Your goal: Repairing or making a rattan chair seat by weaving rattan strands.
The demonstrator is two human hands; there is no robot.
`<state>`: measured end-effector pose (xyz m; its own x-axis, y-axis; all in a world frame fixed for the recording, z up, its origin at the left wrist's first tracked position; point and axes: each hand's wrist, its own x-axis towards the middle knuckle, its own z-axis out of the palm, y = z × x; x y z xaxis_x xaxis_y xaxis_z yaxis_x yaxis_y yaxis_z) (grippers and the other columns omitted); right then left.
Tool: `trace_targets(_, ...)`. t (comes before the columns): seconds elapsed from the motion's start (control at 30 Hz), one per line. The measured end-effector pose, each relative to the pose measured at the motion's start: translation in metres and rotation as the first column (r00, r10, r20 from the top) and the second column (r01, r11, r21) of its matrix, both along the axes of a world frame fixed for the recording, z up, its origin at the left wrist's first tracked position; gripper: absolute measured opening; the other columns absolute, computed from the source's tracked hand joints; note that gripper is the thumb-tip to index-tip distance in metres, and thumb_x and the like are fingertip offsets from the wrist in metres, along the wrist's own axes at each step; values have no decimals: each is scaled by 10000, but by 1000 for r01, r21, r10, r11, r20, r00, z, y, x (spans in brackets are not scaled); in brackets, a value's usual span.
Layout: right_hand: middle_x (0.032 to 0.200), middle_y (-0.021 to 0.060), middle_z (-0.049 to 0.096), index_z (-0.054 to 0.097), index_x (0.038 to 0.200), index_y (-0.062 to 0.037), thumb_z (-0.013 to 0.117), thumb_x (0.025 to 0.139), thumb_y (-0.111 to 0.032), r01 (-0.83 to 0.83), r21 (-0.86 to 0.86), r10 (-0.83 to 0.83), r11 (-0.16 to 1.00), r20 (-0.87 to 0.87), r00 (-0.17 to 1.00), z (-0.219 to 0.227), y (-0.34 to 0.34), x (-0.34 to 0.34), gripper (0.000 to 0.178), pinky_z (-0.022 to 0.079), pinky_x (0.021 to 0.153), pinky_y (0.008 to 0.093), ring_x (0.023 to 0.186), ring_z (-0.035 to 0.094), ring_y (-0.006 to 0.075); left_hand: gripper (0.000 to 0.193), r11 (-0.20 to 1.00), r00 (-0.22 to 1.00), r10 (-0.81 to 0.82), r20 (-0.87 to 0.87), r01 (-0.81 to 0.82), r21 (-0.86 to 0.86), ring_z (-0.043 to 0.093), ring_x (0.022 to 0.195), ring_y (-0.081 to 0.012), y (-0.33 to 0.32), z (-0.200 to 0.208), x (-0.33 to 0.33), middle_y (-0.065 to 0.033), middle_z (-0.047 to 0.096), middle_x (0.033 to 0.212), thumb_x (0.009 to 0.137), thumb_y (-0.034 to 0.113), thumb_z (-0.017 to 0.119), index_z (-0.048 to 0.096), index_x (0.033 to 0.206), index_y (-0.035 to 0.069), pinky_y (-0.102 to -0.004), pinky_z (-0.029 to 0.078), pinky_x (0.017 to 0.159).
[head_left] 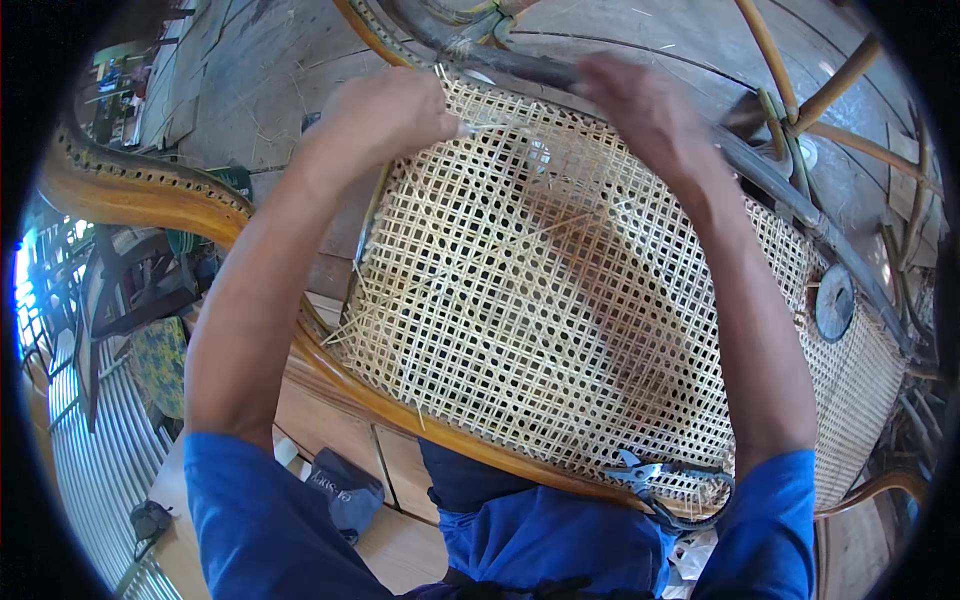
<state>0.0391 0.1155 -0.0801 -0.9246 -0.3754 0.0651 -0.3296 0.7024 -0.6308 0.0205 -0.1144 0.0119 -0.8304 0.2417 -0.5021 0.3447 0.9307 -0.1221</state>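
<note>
A panel of woven cane (pixel 520 330) in open mesh stretches in front of me inside a curved varnished wooden frame (pixel 400 408). My left hand (pixel 395 112) is closed above the panel's far left corner. A small pale end and a thin light line stick out of that fist; what it grips is too blurred to name. Over the far edge, to the right, my right hand (pixel 645 110) is smeared by motion, its fingers unclear. Loose cane strands (pixel 440 335) lie across the weave and poke out at its left edge.
Metal cutters (pixel 635 472) with dark curved handles rest at the panel's near edge. A grey disc (pixel 835 302) with a central hole lies on the right. A carved frame arm (pixel 150 190) with drilled holes rises at left. Wooden poles (pixel 840 85) stand far right; a dark pouch (pixel 342 490) lies below.
</note>
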Motion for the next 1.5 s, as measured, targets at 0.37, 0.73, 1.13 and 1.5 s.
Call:
trace_targets(0.37,679,40,577,613,851,-21,567,843,-126,169,-317,-77,933,282,956,-20,-8,10,114,438,600,280,622,528,121,238,990,995,-100,-14,101,98,630,809,-346,60,-34,0,-189,649,829,780,181,499,674,824,26,-439,491,696)
trace_targets(0.73,799,203,617,643,790,-16,529,765,-151,-25,-30,33,999,304,952,-27,-2,0,179,492,695,386,753,613,337,235,971,956,-193,220,218,-95,645,883,-290,98,-27,-15,-128,664,980,762,114,557,686,951,60,-422,509,737)
trace_targets(1.13,844,238,607,647,804,0,533,782,-143,-70,87,50,994,215,975,-28,-7,-5,184,488,730,422,799,606,382,221,915,918,-396,-36,397,76,646,876,-271,60,-61,11,-115,670,932,750,133,547,675,916,62,-405,503,713)
trace_targets(1.5,1061,165,556,567,1021,-29,559,840,-201,-224,224,271,949,-206,941,-28,1,-1,250,477,803,446,1069,516,310,279,990,988,-87,129,100,-99,624,991,-232,74,-14,-4,-73,660,1059,841,271,510,690,988,118,-392,472,807)
